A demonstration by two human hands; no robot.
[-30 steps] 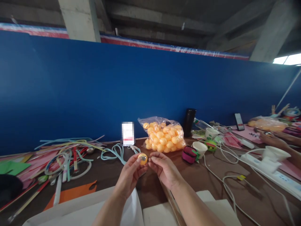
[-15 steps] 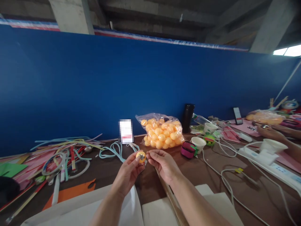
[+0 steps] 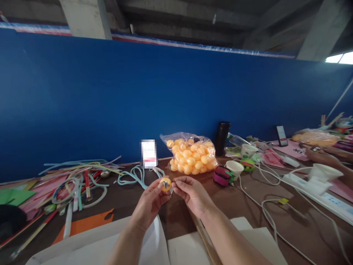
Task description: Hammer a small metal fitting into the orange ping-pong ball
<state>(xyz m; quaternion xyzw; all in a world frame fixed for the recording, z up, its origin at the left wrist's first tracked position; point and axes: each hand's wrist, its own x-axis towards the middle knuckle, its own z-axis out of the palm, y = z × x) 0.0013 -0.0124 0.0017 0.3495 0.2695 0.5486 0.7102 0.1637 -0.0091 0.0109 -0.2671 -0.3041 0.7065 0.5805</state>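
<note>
My left hand (image 3: 152,200) is closed around a small orange ping-pong ball (image 3: 166,184). A dark and silvery patch shows on the side of the ball facing me; what it is I cannot make out. Just right of the ball, my right hand (image 3: 193,194) has its thumb and forefinger pinched together, the tips almost at the ball. Anything between those fingertips is too small to tell. Behind both hands lies a clear plastic bag (image 3: 191,154) full of orange balls. Below my right wrist a thin wooden rod (image 3: 204,239) runs toward me.
Tangled tubes and strips (image 3: 79,184) cover the left side, near an orange sheet (image 3: 85,224). A pouch (image 3: 221,176), a paper cup (image 3: 235,167), a black flask (image 3: 222,138) and cables stand or lie right, with a power strip (image 3: 325,197). Another person's hands (image 3: 321,154) are at far right.
The view has shifted slightly, so the things on the table sit a little farther right. Both hands keep nearly the same pose around the ball.
</note>
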